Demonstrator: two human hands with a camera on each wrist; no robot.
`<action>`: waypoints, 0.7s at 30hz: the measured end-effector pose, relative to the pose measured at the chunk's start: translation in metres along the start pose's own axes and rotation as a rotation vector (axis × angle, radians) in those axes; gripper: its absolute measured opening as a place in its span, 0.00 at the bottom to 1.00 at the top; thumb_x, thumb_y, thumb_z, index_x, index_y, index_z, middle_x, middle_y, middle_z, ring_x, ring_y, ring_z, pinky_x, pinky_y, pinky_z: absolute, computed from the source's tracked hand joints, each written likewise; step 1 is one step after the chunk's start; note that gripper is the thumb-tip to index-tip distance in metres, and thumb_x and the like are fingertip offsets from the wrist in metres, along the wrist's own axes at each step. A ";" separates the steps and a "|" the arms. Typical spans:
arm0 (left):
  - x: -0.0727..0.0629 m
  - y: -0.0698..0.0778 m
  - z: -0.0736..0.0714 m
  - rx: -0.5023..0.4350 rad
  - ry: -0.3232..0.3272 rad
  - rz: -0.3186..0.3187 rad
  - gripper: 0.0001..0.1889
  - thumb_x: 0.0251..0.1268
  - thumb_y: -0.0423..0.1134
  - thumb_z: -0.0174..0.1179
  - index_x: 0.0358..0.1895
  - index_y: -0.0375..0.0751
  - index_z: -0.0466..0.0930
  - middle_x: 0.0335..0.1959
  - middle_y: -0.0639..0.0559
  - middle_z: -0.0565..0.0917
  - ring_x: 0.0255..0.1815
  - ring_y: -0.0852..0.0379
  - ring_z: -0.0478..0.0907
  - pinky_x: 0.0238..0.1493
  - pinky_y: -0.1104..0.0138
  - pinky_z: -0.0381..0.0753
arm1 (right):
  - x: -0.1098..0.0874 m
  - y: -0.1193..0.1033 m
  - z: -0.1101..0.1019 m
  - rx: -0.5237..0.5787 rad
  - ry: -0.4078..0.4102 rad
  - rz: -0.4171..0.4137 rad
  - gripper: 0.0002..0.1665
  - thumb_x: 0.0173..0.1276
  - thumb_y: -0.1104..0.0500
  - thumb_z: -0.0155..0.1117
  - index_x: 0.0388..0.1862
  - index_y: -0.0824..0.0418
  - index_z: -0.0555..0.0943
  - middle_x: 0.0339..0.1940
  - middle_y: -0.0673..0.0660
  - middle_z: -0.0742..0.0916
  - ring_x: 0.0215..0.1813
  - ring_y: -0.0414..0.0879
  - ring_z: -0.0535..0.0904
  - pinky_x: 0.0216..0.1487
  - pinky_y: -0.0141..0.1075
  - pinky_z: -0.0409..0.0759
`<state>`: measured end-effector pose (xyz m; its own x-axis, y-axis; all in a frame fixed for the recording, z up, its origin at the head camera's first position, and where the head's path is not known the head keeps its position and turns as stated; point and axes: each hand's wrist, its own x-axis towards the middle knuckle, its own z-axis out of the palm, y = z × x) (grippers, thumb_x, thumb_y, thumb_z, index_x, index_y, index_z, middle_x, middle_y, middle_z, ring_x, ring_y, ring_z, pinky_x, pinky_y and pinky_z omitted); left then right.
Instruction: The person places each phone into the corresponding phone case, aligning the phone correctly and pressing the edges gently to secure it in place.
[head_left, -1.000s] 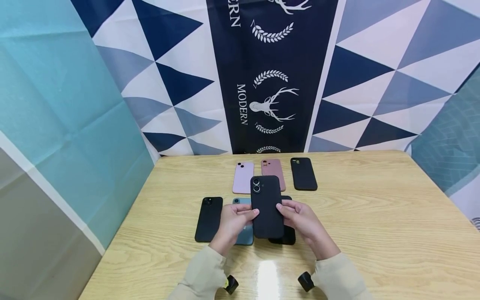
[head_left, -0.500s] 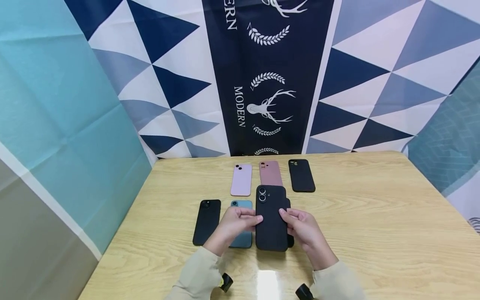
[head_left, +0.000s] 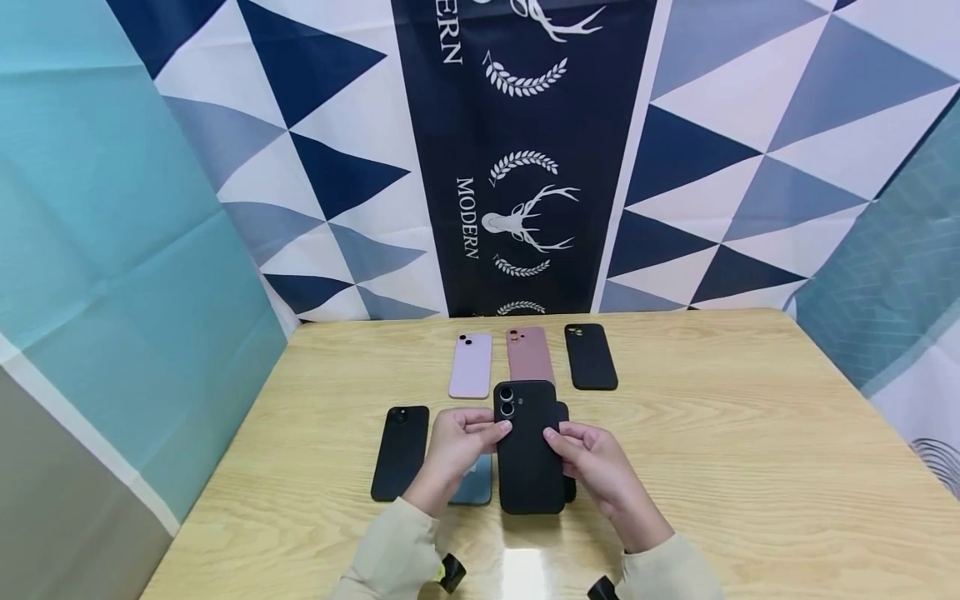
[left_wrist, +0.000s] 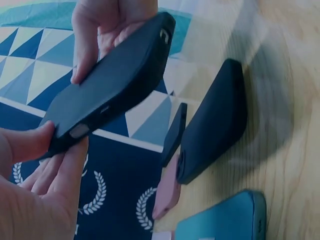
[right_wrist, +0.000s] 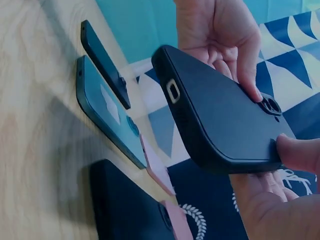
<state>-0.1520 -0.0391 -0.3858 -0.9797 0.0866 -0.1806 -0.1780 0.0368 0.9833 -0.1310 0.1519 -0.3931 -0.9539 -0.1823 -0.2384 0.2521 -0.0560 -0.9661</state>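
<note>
Both hands hold a phone in a black case (head_left: 529,454) above the table, its back with two ringed camera lenses turned up. The left hand (head_left: 457,446) pinches its left edge, thumb on the back and fingers underneath. On the opposite edge, the right hand (head_left: 596,462) pinches the same way. Below the held phone lies another black phone (left_wrist: 215,120), largely covered by it in the head view. A blue-teal phone (head_left: 472,483) lies under the left hand, partly hidden. The port cutout at the held phone's bottom end shows in the right wrist view.
Left of the blue-teal phone lies a black phone (head_left: 400,454). Farther back, a lilac phone (head_left: 471,367), a pink phone (head_left: 529,350) and a black phone case (head_left: 591,358) form a row on the wooden table (head_left: 750,467). Patterned cloth (head_left: 517,167) hangs behind.
Both hands have brought the held phone a little nearer the body, uncovering more of the pink phone. The grip is the same. The head view has shifted slightly.
</note>
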 end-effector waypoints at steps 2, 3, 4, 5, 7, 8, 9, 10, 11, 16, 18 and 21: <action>-0.002 0.000 0.001 -0.005 0.016 0.001 0.19 0.58 0.32 0.67 0.51 0.24 0.80 0.43 0.32 0.86 0.35 0.58 0.87 0.42 0.62 0.87 | 0.001 -0.002 -0.001 -0.022 -0.024 0.002 0.29 0.73 0.58 0.55 0.62 0.80 0.66 0.36 0.44 0.89 0.38 0.31 0.83 0.44 0.27 0.84; -0.002 0.000 0.001 -0.002 0.021 0.001 0.19 0.57 0.32 0.67 0.51 0.24 0.80 0.43 0.32 0.86 0.35 0.58 0.87 0.41 0.62 0.88 | 0.001 -0.002 -0.002 -0.034 -0.027 0.002 0.30 0.73 0.58 0.55 0.63 0.80 0.64 0.39 0.46 0.89 0.39 0.31 0.83 0.45 0.28 0.84; -0.003 0.000 0.002 0.001 0.020 0.004 0.19 0.58 0.32 0.67 0.50 0.24 0.80 0.43 0.32 0.86 0.35 0.58 0.87 0.41 0.62 0.88 | 0.002 -0.004 -0.002 -0.041 -0.019 0.008 0.31 0.73 0.58 0.55 0.64 0.80 0.64 0.41 0.48 0.89 0.40 0.31 0.83 0.46 0.28 0.84; -0.003 0.000 0.003 0.007 0.016 0.008 0.18 0.58 0.32 0.67 0.50 0.24 0.80 0.43 0.32 0.86 0.36 0.58 0.87 0.41 0.63 0.88 | 0.002 -0.005 -0.003 -0.050 -0.010 0.010 0.32 0.73 0.57 0.55 0.65 0.79 0.64 0.44 0.50 0.88 0.40 0.31 0.83 0.47 0.28 0.83; -0.003 -0.001 0.004 0.015 0.001 0.023 0.17 0.57 0.31 0.66 0.49 0.23 0.81 0.42 0.32 0.86 0.36 0.59 0.87 0.40 0.63 0.88 | 0.004 -0.009 -0.004 -0.050 0.017 0.005 0.32 0.73 0.57 0.55 0.67 0.78 0.63 0.47 0.53 0.88 0.41 0.32 0.83 0.48 0.28 0.83; -0.003 -0.001 0.005 0.022 -0.007 0.029 0.17 0.57 0.31 0.67 0.48 0.23 0.81 0.42 0.32 0.86 0.35 0.60 0.86 0.40 0.64 0.88 | 0.005 -0.011 -0.005 -0.046 0.034 -0.001 0.32 0.73 0.57 0.55 0.67 0.78 0.63 0.48 0.53 0.88 0.41 0.32 0.83 0.47 0.27 0.83; -0.003 -0.001 0.006 0.030 -0.015 0.037 0.16 0.57 0.30 0.66 0.47 0.23 0.82 0.41 0.32 0.86 0.35 0.61 0.86 0.40 0.64 0.88 | 0.005 -0.013 -0.006 -0.040 0.051 -0.004 0.32 0.73 0.57 0.56 0.66 0.77 0.64 0.46 0.52 0.89 0.40 0.32 0.84 0.46 0.27 0.83; -0.003 -0.001 0.006 0.035 -0.024 0.044 0.16 0.57 0.30 0.66 0.46 0.23 0.82 0.41 0.31 0.86 0.34 0.62 0.86 0.39 0.64 0.88 | 0.006 -0.015 -0.006 -0.033 0.060 -0.009 0.30 0.73 0.57 0.56 0.65 0.77 0.66 0.44 0.51 0.89 0.39 0.32 0.84 0.46 0.26 0.83; -0.003 -0.001 0.007 0.043 -0.031 0.049 0.15 0.56 0.30 0.66 0.46 0.23 0.82 0.41 0.32 0.86 0.34 0.62 0.86 0.39 0.64 0.87 | 0.007 -0.017 -0.007 -0.031 0.068 -0.015 0.29 0.73 0.58 0.56 0.64 0.77 0.67 0.41 0.48 0.89 0.38 0.31 0.84 0.44 0.25 0.83; -0.004 0.001 0.006 0.071 -0.090 0.053 0.15 0.58 0.30 0.65 0.45 0.23 0.82 0.41 0.31 0.86 0.34 0.63 0.85 0.40 0.65 0.87 | 0.005 -0.019 -0.006 0.012 0.131 -0.014 0.21 0.70 0.61 0.59 0.56 0.75 0.74 0.29 0.41 0.89 0.33 0.31 0.84 0.40 0.25 0.83; -0.006 0.002 0.005 0.074 -0.126 0.049 0.15 0.59 0.31 0.65 0.46 0.23 0.81 0.41 0.32 0.86 0.34 0.62 0.85 0.41 0.64 0.87 | 0.003 -0.019 -0.004 0.043 0.174 -0.003 0.17 0.69 0.62 0.60 0.51 0.73 0.77 0.27 0.41 0.88 0.32 0.32 0.83 0.38 0.25 0.82; -0.007 0.003 0.003 0.072 -0.163 0.041 0.15 0.59 0.31 0.65 0.46 0.23 0.81 0.40 0.33 0.87 0.34 0.62 0.86 0.42 0.63 0.87 | 0.001 -0.018 -0.001 0.083 0.221 0.003 0.11 0.68 0.63 0.60 0.46 0.69 0.79 0.25 0.41 0.88 0.31 0.32 0.84 0.37 0.26 0.83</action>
<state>-0.1452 -0.0362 -0.3819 -0.9572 0.2493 -0.1473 -0.1257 0.1003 0.9870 -0.1364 0.1539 -0.3761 -0.9632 0.0358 -0.2664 0.2592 -0.1382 -0.9559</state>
